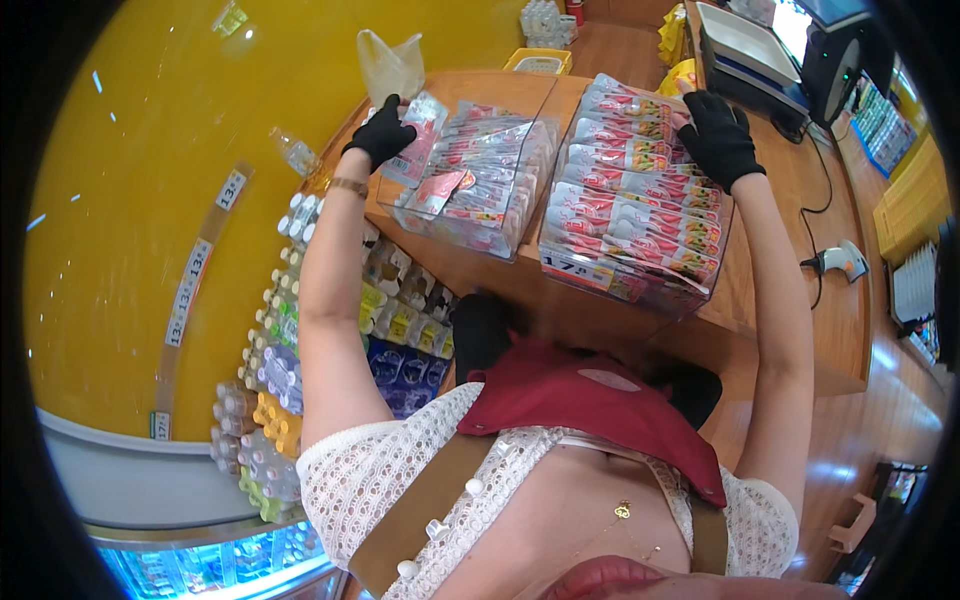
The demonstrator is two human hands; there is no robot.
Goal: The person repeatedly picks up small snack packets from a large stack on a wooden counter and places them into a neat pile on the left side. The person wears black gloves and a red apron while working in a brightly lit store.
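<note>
My left hand, in a black glove with bare fingertips, is at the left edge of a clear plastic bin of flat snack packets. A pink-and-clear packet lies against its fingers; whether they grip it is unclear. Just behind stands a translucent plastic bag. My right hand, gloved alike, rests at the far right corner of a second clear bin, its fingertips partly hidden among the packets. Overlapping rows of red-and-white snack packets fill that bin, which bears a price tag on its front.
Both bins stand on a wooden counter. A handheld barcode scanner and its cable lie to the right, below a white tray and a monitor. Packed bottles stand at the lower left, beside a yellow wall. A yellow basket is behind the counter.
</note>
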